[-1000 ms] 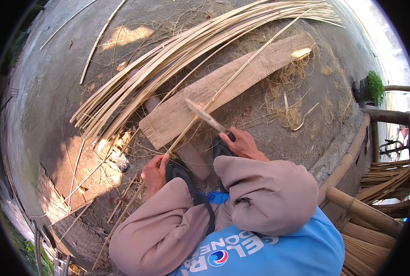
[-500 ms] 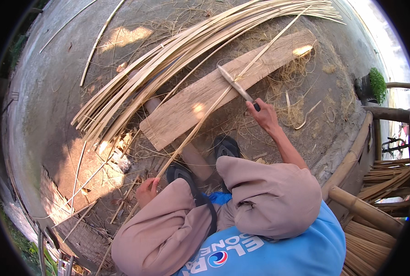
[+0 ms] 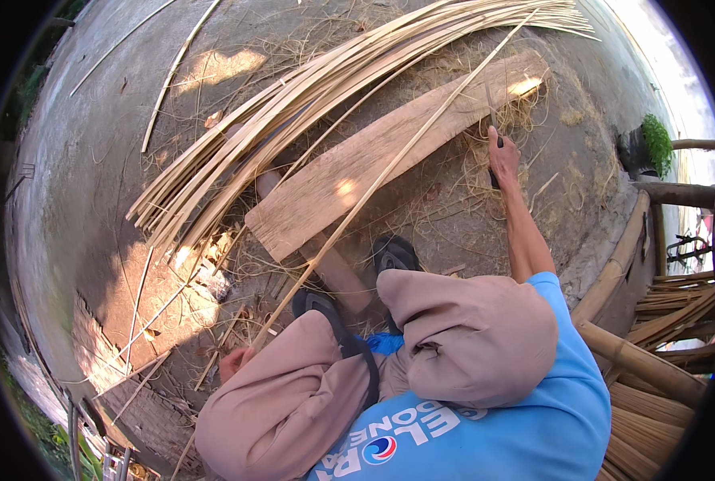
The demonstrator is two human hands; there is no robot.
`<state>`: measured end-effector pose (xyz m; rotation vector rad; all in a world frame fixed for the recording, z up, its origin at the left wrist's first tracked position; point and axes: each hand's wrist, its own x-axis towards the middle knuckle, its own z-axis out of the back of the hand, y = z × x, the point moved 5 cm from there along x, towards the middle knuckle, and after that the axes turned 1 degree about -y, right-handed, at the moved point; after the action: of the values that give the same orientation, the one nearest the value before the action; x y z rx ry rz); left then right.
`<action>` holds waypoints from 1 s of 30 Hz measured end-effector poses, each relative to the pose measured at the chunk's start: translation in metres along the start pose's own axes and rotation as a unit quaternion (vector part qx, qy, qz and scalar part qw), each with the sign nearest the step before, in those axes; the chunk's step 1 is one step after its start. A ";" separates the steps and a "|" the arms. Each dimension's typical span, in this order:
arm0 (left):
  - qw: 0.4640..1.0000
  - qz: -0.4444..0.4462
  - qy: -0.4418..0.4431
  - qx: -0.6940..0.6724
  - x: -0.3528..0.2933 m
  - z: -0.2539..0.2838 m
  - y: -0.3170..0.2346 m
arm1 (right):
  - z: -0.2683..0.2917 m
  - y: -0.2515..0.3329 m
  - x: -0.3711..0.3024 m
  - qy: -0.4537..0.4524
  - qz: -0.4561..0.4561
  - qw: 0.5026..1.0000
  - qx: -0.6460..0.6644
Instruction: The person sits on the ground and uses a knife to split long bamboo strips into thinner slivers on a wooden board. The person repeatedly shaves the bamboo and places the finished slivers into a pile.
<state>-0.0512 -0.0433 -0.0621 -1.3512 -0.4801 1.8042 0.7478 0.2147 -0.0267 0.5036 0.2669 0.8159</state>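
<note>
A long, thin bamboo strip [image 3: 389,163] slants across a wooden plank [image 3: 325,188] and runs down to my left knee. Its near end is in my left hand [image 3: 233,365], which is closed around it and partly hidden behind the knee. My right hand [image 3: 503,160] grips the dark handle of a knife [image 3: 491,112] near the plank's far right end. The narrow blade points away from me, close to the strip, though whether it touches the strip I cannot tell.
A large bundle of split bamboo strips [image 3: 293,104] lies beyond the plank. Thin shavings [image 3: 518,120] litter the ground around it. A round wooden piece [image 3: 337,276] lies under the plank. Bamboo rails [image 3: 642,365] and more strips stand at right, near a potted plant [image 3: 656,148].
My right hand has swung the knife away from me and to the right, toward the plank's far end. My left hand has drawn back toward my left knee, still on the strip.
</note>
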 end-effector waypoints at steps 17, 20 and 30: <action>0.827 -0.071 -0.017 -0.557 0.086 -0.066 -0.229 | -0.059 0.050 -0.064 0.126 0.057 0.990 -0.020; 0.570 -0.147 -0.155 -0.793 0.074 0.007 -0.240 | -0.066 0.048 -0.062 0.127 0.043 0.991 0.019; 0.977 -0.087 0.070 0.182 0.081 -0.187 -0.213 | -0.070 0.066 -0.107 0.157 -0.023 0.978 0.132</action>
<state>0.1933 0.1175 -0.0271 -1.1333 -0.1752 1.5502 0.6067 0.1949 -0.0476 0.6141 0.6833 0.8174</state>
